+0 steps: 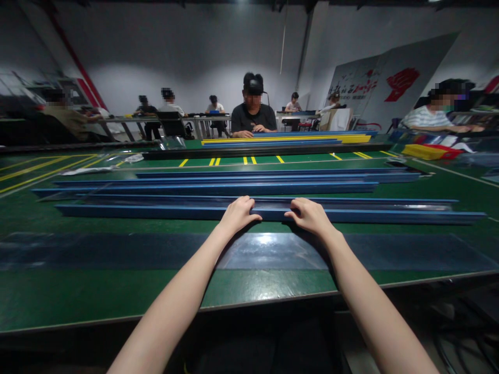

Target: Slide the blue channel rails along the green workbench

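Note:
Both my arms reach forward over a green table (97, 291). My left hand (237, 214) and my right hand (310, 214) rest side by side on the nearest long blue strip (156, 211), fingers curled over its near edge and gripping it. That strip runs across almost the whole table width. Behind it lie several more long blue strips (218, 188), stacked roughly parallel. A dark glossy sheet (390, 249) lies flat on the table between the strip and the near edge.
Across the table a person in a dark shirt (253, 117) sits behind yellow and blue strips (288, 138). Other people sit at tables on the left, at the back and on the right. Red and yellow pieces (429, 151) lie at the far right.

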A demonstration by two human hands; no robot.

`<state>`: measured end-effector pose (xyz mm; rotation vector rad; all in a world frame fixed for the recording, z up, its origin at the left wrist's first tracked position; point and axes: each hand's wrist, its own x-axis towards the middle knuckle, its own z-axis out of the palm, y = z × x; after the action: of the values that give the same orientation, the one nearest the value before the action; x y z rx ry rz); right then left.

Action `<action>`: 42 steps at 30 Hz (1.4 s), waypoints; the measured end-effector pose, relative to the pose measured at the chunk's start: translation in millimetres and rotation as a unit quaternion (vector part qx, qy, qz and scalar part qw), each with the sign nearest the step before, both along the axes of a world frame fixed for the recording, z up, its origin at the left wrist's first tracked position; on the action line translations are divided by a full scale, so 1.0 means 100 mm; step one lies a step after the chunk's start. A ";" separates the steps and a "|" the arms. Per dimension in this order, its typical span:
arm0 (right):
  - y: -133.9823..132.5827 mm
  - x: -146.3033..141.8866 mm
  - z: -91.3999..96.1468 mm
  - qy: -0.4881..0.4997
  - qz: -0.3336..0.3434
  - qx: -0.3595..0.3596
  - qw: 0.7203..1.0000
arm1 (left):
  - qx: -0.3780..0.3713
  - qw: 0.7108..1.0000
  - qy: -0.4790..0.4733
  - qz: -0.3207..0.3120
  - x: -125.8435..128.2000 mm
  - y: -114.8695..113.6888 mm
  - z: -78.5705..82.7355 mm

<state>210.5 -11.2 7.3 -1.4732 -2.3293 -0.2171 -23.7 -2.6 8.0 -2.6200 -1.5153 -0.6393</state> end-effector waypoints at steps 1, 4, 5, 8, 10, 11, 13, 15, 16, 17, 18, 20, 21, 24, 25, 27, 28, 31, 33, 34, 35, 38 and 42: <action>0.00 0.00 0.00 -0.001 -0.001 0.000 1.000 | -0.002 1.000 -0.001 0.000 0.00 0.00 0.00; 0.00 0.00 0.00 -0.002 -0.002 0.003 1.000 | -0.003 1.000 0.002 0.001 0.00 0.00 0.01; 0.00 0.00 0.00 -0.002 -0.001 0.004 1.000 | -0.002 1.000 0.005 0.003 0.00 -0.01 0.01; -0.01 -0.01 0.00 -0.003 0.001 0.007 1.000 | 0.002 1.000 0.017 0.009 0.01 -0.02 0.03; -0.01 -0.01 0.01 -0.005 -0.003 0.007 1.000 | 0.006 0.999 0.027 0.015 0.01 -0.03 0.03; -0.01 -0.02 0.01 -0.007 -0.006 0.006 1.000 | 0.010 0.999 0.033 0.019 0.01 -0.03 0.03; -0.01 -0.02 0.01 -0.009 -0.011 0.002 1.000 | 0.019 0.998 0.046 0.025 0.01 -0.03 0.03; -0.01 -0.03 0.01 -0.011 -0.013 -0.001 1.000 | 0.029 0.998 0.057 0.026 0.01 -0.03 0.02; -0.01 -0.03 0.02 -0.012 -0.013 -0.001 1.000 | 0.033 0.997 0.061 0.026 0.01 -0.03 0.01; -0.01 -0.03 0.02 -0.013 -0.014 -0.002 1.000 | 0.035 0.997 0.065 0.026 0.01 -0.03 0.01; -0.01 -0.03 0.02 -0.013 -0.015 -0.002 1.000 | 0.037 0.997 0.068 0.025 0.01 -0.03 0.00; -0.01 -0.03 0.02 -0.012 -0.017 0.000 1.000 | 0.040 0.996 0.074 0.024 0.01 -0.03 0.00; -0.01 -0.03 0.02 -0.012 -0.017 0.000 1.000 | 0.040 0.996 0.077 0.023 0.01 -0.03 0.00; -0.01 -0.03 0.02 -0.010 -0.017 -0.001 1.000 | 0.040 0.995 0.085 0.019 0.01 -0.03 -0.01; -0.01 -0.03 0.02 -0.010 -0.017 -0.001 1.000 | 0.038 0.995 0.089 0.019 0.01 -0.03 -0.01; -0.01 -0.03 0.01 -0.010 -0.015 0.000 1.000 | 0.037 0.994 0.097 0.020 0.01 -0.03 -0.02; -0.01 -0.03 0.01 -0.009 -0.014 0.001 1.000 | 0.036 0.994 0.102 0.020 0.01 -0.03 -0.02; -0.01 -0.03 0.01 -0.008 -0.013 0.000 1.000 | 0.042 0.992 0.115 0.019 0.01 -0.02 -0.04; -0.01 -0.03 0.01 -0.005 -0.011 0.000 1.000 | 0.049 0.992 0.119 0.015 0.00 -0.02 -0.05; -0.01 -0.03 0.01 -0.004 -0.009 0.001 1.000 | 0.053 0.991 0.121 0.013 0.00 -0.02 -0.06; -0.01 -0.02 0.01 -0.004 -0.005 0.002 1.000 | 0.057 0.991 0.122 0.012 0.00 -0.02 -0.07; -0.02 -0.03 0.00 -0.016 0.006 0.011 1.000 | 0.064 0.990 0.125 0.010 0.00 -0.02 -0.08; -0.03 -0.11 -0.02 -0.058 0.019 0.033 0.998 | 0.064 0.990 0.129 0.010 0.00 -0.02 -0.06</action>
<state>199.5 -13.7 5.1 -1.4181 -2.4139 -0.3739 -23.6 -4.8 1.9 -2.4740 -1.3759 -0.3650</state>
